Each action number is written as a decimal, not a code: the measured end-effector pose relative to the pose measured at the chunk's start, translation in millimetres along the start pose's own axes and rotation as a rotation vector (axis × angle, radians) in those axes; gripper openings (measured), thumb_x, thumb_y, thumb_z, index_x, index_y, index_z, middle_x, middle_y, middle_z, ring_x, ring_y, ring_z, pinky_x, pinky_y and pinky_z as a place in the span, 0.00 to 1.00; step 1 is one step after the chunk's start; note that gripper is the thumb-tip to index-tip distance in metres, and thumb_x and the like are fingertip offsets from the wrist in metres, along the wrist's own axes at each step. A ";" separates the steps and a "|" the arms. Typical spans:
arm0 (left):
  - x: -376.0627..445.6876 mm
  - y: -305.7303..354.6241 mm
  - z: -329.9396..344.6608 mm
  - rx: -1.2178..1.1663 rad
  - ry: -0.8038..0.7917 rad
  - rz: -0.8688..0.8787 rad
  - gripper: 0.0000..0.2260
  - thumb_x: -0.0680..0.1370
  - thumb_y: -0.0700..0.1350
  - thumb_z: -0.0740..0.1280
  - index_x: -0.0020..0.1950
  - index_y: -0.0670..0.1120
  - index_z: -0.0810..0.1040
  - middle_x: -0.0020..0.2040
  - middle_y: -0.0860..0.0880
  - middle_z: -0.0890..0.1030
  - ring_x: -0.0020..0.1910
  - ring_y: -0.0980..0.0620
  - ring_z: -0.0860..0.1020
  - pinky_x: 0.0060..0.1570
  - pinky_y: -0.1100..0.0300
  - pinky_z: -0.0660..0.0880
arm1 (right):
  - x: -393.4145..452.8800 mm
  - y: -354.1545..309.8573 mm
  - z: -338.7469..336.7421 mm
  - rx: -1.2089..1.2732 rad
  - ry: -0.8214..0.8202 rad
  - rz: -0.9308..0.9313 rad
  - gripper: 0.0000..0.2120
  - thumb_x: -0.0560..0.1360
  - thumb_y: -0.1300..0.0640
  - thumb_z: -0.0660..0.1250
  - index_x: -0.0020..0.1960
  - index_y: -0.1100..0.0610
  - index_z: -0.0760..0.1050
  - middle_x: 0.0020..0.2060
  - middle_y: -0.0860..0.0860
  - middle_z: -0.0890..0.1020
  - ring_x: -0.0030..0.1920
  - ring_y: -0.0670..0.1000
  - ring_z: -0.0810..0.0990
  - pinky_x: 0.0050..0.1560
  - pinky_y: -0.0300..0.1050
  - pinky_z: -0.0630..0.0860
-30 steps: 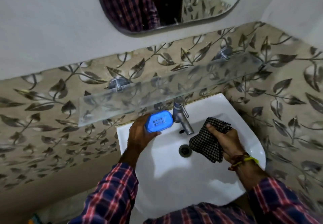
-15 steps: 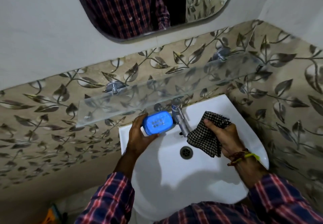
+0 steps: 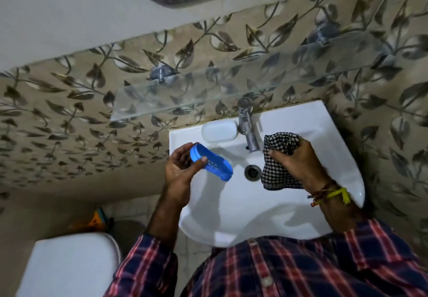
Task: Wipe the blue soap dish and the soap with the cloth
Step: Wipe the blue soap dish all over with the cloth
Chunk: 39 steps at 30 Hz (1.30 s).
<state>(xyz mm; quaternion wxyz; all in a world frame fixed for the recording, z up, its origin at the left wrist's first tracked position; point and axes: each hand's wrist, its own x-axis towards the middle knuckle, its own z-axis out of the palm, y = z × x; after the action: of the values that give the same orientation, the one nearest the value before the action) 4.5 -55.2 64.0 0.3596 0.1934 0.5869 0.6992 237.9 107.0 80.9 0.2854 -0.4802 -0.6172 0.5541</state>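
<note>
1. Fingers and thumb of the left hand (image 3: 179,169) pinch 1 end of the blue soap dish (image 3: 212,163), which tilts over the left part of the sink (image 3: 273,208) basin.
2. Fingers of the right hand (image 3: 298,161) curl round the checked cloth (image 3: 276,160), bunched beside the tap (image 3: 249,125).
3. White soap (image 3: 218,131) lies on the sink's back edge, just left of the tap, apart from the dish.
4. Dish looks light, stiff, slotted plastic; hold it by the rim. Soap is probably slippery, so take it by its long sides.
</note>
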 end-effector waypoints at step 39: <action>-24.5 -13.7 82.5 -0.177 -0.280 -0.493 0.25 0.82 0.62 0.52 0.75 0.53 0.72 0.65 0.48 0.83 0.60 0.48 0.83 0.58 0.51 0.81 | -34.9 -42.5 40.7 0.218 -0.089 0.089 0.12 0.73 0.61 0.73 0.39 0.44 0.85 0.37 0.45 0.87 0.39 0.46 0.87 0.35 0.37 0.81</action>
<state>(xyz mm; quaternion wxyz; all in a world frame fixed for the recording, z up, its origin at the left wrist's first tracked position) 81.8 -16.1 74.0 0.6116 0.1077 0.4975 0.6057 203.3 61.8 118.8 0.2834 -0.4482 -0.5432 0.6509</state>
